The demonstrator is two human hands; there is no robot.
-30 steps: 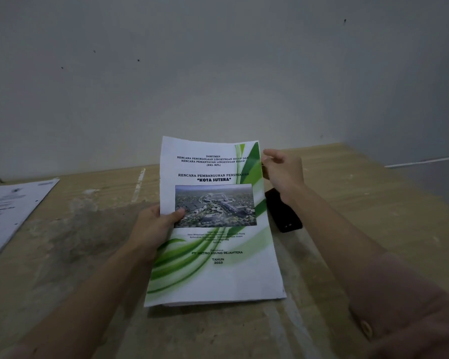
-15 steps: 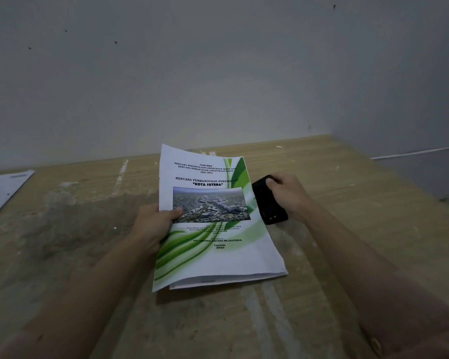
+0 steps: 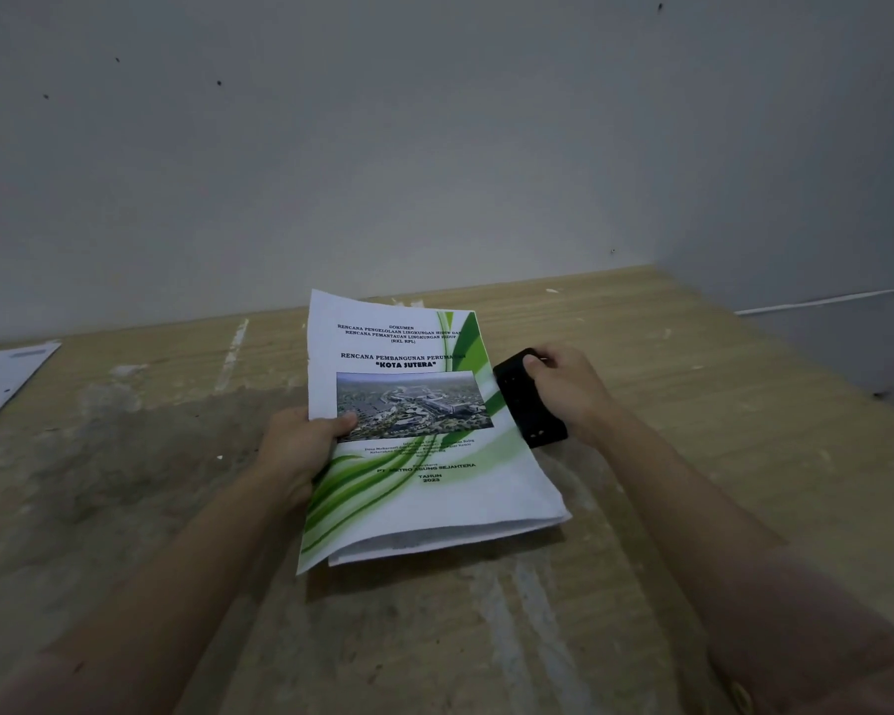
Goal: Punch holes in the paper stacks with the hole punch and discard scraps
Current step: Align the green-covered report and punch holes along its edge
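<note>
Plain grey wall (image 3: 434,147) behind, wide wooden table (image 3: 744,456) below, more paper (image 3: 1,374) far off to the side. Paper stack (image 3: 424,456) held up off the table, left hand (image 3: 300,446) pinching its left edge, probably to steady it. Small black hole punch (image 3: 525,399) touching the stack's right edge, right hand (image 3: 569,389) curled around it, likely to slide it on.

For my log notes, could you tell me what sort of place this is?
Probably a plain office or work room, though I can't be sure. A worn wooden table stands in a corner of bare grey walls, and a printed report stack, a black hole punch and more papers lie on it.
</note>
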